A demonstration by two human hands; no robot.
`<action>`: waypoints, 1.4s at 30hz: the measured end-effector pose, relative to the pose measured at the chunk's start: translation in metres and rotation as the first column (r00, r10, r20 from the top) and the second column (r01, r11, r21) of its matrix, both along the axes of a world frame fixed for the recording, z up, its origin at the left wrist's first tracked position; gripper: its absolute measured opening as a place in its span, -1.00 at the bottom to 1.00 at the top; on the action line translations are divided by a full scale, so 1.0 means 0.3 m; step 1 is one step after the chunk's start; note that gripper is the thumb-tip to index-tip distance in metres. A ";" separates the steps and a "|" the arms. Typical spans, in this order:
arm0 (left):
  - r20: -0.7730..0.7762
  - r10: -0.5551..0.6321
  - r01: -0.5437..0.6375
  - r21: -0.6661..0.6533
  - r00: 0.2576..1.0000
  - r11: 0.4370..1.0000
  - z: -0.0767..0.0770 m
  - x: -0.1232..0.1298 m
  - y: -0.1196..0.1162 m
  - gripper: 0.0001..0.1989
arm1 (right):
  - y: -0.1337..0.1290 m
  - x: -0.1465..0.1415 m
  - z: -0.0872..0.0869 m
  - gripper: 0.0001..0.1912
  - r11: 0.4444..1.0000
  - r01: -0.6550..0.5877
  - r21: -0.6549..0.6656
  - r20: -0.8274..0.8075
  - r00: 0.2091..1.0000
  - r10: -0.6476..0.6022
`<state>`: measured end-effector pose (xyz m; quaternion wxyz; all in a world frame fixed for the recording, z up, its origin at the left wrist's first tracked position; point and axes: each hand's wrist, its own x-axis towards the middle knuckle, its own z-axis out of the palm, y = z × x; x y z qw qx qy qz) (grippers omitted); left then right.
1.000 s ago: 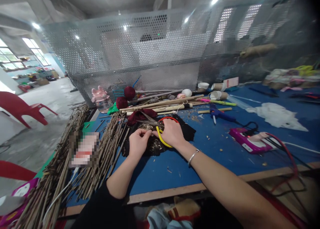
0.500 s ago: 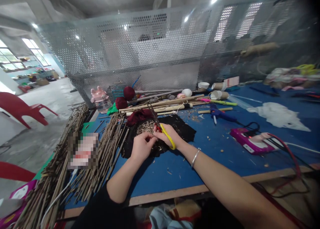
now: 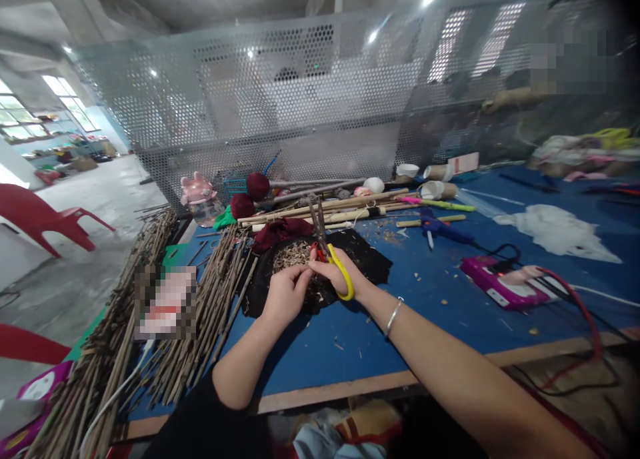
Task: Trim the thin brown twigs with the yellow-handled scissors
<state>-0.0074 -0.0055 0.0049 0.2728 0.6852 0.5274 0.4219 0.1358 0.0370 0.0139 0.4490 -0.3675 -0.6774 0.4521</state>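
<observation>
In the head view, the right hand (image 3: pixel 337 272) holds the scissors (image 3: pixel 321 232) with red and yellow handles, and their blades point away from the person. The left hand (image 3: pixel 287 292) has its fingertips pinched close to it, perhaps on some small piece. Both are above the black cloth (image 3: pixel 367 255) with wood chips (image 3: pixel 291 254), on the blue bench (image 3: pixel 325 352).

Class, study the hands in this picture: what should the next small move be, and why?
Probably, the right hand should turn the scissors towards the left hand's fingertips. The blades point away from both hands, while the fingertips meet above the black cloth. Whatever they may pinch is too small to tell.
</observation>
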 end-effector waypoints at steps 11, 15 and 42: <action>0.483 0.149 -0.130 -0.073 0.863 0.989 0.038 -0.012 0.012 -0.73 | -0.011 0.004 -0.005 -0.55 0.983 0.066 0.168 0.438 0.889 -0.135; 0.524 0.121 -0.110 -0.053 0.843 0.993 0.041 -0.011 0.008 -0.76 | -0.026 -0.007 -0.003 -0.47 0.969 -0.018 0.248 0.502 0.857 -0.113; 0.249 0.146 -0.174 0.094 0.957 0.980 0.044 -0.028 0.006 -0.72 | -0.015 -0.009 -0.037 -0.52 0.950 0.067 0.306 0.561 0.793 -0.237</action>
